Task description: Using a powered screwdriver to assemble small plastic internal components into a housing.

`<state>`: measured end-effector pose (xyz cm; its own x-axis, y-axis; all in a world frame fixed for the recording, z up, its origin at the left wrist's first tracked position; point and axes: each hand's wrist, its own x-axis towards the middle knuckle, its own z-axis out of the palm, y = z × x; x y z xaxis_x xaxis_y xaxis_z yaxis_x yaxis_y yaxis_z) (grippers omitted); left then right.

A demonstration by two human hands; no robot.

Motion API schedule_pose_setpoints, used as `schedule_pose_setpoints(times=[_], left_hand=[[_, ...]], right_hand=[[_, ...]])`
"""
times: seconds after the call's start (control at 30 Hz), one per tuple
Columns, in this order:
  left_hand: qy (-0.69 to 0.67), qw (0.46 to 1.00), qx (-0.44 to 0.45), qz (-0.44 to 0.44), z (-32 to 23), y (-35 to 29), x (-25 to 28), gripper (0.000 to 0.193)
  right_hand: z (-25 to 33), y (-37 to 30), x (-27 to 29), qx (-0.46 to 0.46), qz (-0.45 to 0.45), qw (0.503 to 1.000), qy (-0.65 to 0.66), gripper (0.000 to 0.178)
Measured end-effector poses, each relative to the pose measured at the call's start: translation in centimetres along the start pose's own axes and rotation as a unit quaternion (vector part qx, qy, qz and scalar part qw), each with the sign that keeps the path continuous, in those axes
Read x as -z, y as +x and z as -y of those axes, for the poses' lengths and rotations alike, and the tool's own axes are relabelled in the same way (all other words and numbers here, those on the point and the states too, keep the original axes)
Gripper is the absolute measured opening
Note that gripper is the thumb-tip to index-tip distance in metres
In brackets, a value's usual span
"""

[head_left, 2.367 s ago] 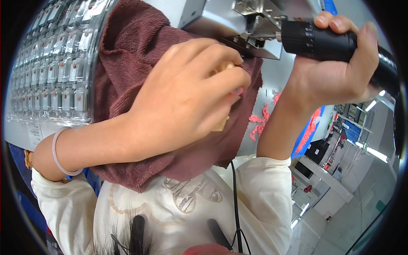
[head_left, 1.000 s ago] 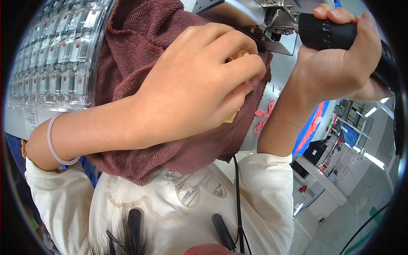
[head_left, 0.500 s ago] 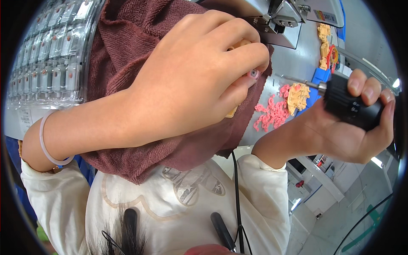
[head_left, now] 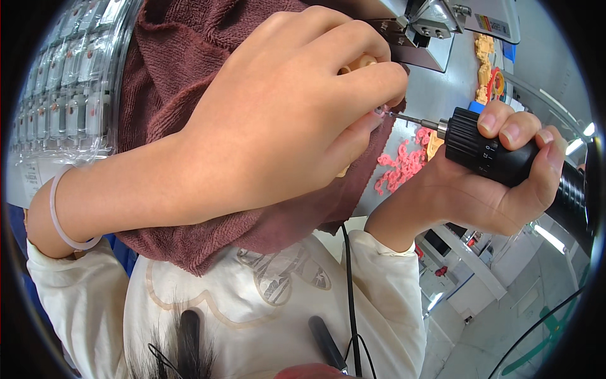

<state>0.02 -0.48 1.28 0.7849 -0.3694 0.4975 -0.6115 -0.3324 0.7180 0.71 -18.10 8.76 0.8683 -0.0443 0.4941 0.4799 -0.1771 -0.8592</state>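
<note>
left hand (head_left: pixel 284 120) pinching beige part (head_left: pixel 358 63) | right hand (head_left: pixel 499 183) gripping black ribbed driver (head_left: pixel 499 155)

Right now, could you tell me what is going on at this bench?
A person's left hand pinches a small beige part over a maroon towel. The right hand grips a black power screwdriver, its thin bit pointing at the left fingertips. Pink and beige parts lie on the grey table behind, and a clear tray of small pieces sits at the left.
</note>
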Motion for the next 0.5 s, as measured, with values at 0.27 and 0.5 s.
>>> schedule_pose_setpoints(times=[0.27, 0.5], left_hand=[[0.014, 1.000, 0.004, 0.000, 0.0, 0.0, -0.1, 0.022], [0.018, 1.000, 0.007, 0.013, -0.1, 0.1, 0.1, 0.020]], right_hand=[[-0.5, -1.1, -1.2, 0.046, -0.006, 0.999, -0.017, 0.024], [-0.8, -1.5, -1.2, 0.090, -0.026, 0.995, -0.025, 0.023]])
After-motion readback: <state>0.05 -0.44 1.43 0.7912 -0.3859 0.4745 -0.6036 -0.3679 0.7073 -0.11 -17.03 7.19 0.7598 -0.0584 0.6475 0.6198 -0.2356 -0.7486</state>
